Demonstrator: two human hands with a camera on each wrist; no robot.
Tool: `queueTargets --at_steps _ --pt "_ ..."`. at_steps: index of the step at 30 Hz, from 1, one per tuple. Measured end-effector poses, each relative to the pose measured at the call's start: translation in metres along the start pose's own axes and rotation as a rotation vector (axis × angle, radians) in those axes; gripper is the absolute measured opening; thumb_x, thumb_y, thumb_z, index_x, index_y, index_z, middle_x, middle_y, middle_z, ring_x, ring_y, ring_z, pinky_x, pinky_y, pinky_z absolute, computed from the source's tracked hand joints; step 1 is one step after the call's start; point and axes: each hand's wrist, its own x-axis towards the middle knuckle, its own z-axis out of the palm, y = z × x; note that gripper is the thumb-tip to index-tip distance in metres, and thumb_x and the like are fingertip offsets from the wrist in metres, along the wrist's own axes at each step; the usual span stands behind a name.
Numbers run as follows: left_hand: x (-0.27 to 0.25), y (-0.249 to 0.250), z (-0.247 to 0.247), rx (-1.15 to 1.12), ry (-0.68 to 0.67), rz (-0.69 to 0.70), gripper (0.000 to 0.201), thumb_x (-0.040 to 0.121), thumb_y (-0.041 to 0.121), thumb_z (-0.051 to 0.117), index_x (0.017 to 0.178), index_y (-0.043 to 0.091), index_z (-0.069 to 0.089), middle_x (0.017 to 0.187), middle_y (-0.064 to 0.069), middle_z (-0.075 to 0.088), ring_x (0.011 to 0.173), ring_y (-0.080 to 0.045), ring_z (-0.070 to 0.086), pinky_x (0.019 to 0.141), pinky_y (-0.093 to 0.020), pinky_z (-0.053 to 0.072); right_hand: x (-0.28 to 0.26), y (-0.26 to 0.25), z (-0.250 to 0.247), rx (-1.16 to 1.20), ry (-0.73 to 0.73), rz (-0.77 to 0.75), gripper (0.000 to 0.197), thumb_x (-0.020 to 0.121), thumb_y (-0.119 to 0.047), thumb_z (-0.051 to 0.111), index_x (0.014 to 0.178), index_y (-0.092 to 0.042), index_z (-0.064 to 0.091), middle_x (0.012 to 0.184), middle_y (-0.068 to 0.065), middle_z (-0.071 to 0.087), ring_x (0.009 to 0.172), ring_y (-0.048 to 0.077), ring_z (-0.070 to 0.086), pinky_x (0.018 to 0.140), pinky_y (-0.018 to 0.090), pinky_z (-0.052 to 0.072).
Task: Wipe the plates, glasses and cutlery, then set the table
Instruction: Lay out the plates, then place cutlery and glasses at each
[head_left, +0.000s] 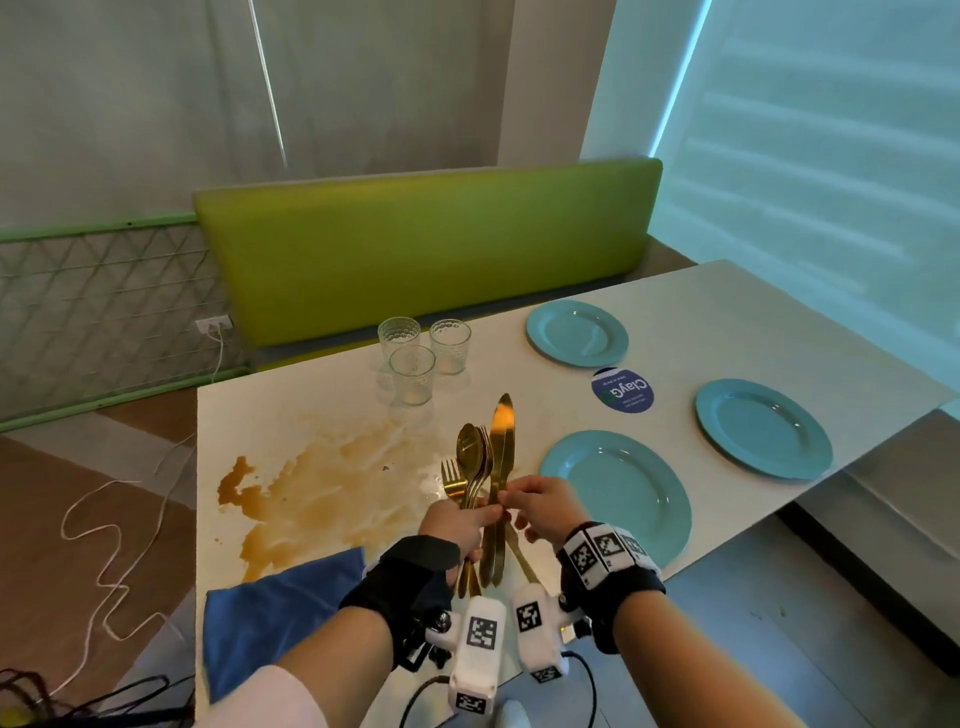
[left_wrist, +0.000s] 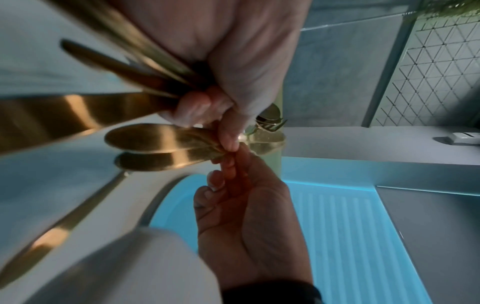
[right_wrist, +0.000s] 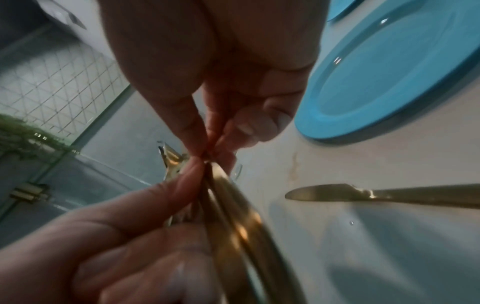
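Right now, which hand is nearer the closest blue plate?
Right. The right hand hovers by the plate's left rim, pinching the gold cutlery; the left hand, gripping the bundle, sits farther left.

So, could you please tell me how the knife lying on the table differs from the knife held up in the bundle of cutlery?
The lying knife rests flat on the table, untouched, beside the nearest blue plate; the held knife stands upright, tip up, in the gold bundle that the left hand grips. The right hand pinches at that bundle, not at the lying knife. The held blade catches an orange glare; the lying one looks duller. Both are gold.
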Motion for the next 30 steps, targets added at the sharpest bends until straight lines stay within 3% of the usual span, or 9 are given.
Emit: queueTargets --at_steps 4,8,10,11,14,16,19,25,30 --pt "0.017 0.021 0.024 -0.049 -0.001 -0.031 0.015 0.081 0.016 0.071 0.089 0.005 0.067 0.04 0.002 0.045 0.037 -0.011 0.033 0.042 -0.021 0.032 0.025 0.003 -0.034 0.106 0.091 0.048 0.02 0.088 -0.013 0.059 0.068 -0.015 0.059 0.064 0.006 0.057 0.046 0.014 0.044 0.042 0.022 0.035" --pt "0.05 0.05 0.039 -0.093 -0.023 -0.045 0.02 0.08 0.013 0.071 0.096 0.002 0.069 0.061 -0.006 0.054 0.033 -0.009 0.032 0.039 -0.019 0.033 0.067 0.015 -0.099 0.026 0.202 0.124 0.025 0.085 -0.01 0.062 0.061 -0.014 0.058 0.052 0.006 0.048 0.037 0.013 0.037 0.036 0.017 0.029" --pt "0.069 0.065 0.046 -0.078 -0.006 -0.035 0.02 0.08 0.014 0.07 0.096 0.001 0.07 0.061 -0.007 0.053 0.038 -0.012 0.034 0.043 -0.022 0.035 0.089 0.023 -0.138 -0.116 0.256 0.166 0.022 0.083 -0.011 0.065 0.06 -0.013 0.061 0.044 0.0 0.049 0.036 0.012 0.041 0.039 0.018 0.032" --pt "0.08 0.071 0.051 -0.066 0.006 -0.031 0.019 0.081 0.015 0.069 0.095 0.002 0.07 0.055 -0.005 0.05 0.041 -0.014 0.035 0.047 -0.025 0.036 0.099 0.029 -0.159 -0.219 0.279 0.195 0.017 0.081 -0.013 0.067 0.065 -0.012 0.065 0.044 -0.002 0.052 0.044 0.015 0.047 0.046 0.021 0.038" --pt "0.109 0.089 0.067 -0.037 0.036 -0.02 0.018 0.081 0.02 0.069 0.091 0.005 0.071 0.053 -0.005 0.051 0.045 -0.017 0.038 0.057 -0.031 0.04 0.125 0.048 -0.213 -0.537 0.307 0.306 0.013 0.081 -0.02 0.066 0.088 -0.011 0.074 0.082 0.004 0.07 0.079 0.021 0.061 0.074 0.027 0.049" --pt "0.126 0.098 0.079 -0.001 0.066 -0.021 0.021 0.08 0.025 0.07 0.09 0.007 0.07 0.058 -0.006 0.052 0.049 -0.017 0.04 0.067 -0.033 0.042 0.141 0.066 -0.239 -0.684 0.3 0.375 0.017 0.083 -0.022 0.062 0.093 -0.013 0.073 0.095 0.005 0.071 0.087 0.02 0.064 0.077 0.024 0.05" --pt "0.148 0.104 0.095 0.022 0.095 -0.049 0.033 0.078 0.031 0.072 0.095 0.004 0.068 0.057 -0.004 0.049 0.051 -0.017 0.043 0.072 -0.034 0.042 0.158 0.085 -0.262 -0.795 0.312 0.44 0.024 0.089 -0.024 0.053 0.096 -0.01 0.07 0.099 0.006 0.069 0.088 0.02 0.064 0.07 0.022 0.046" --pt "0.171 0.112 0.123 0.131 0.098 -0.053 0.037 0.082 0.034 0.067 0.099 0.001 0.069 0.057 -0.004 0.049 0.052 -0.018 0.042 0.073 -0.033 0.041 0.178 0.113 -0.277 -0.896 0.271 0.501 0.028 0.09 -0.022 0.049 0.107 -0.012 0.068 0.112 0.004 0.067 0.104 0.019 0.064 0.088 0.024 0.051" --pt "0.178 0.116 0.138 0.16 0.097 -0.062 0.037 0.081 0.032 0.068 0.103 0.001 0.067 0.056 -0.004 0.047 0.051 -0.018 0.04 0.071 -0.032 0.039 0.187 0.119 -0.281 -0.926 0.237 0.483 0.026 0.087 -0.021 0.053 0.106 -0.016 0.069 0.106 0.002 0.068 0.099 0.019 0.064 0.086 0.026 0.053"
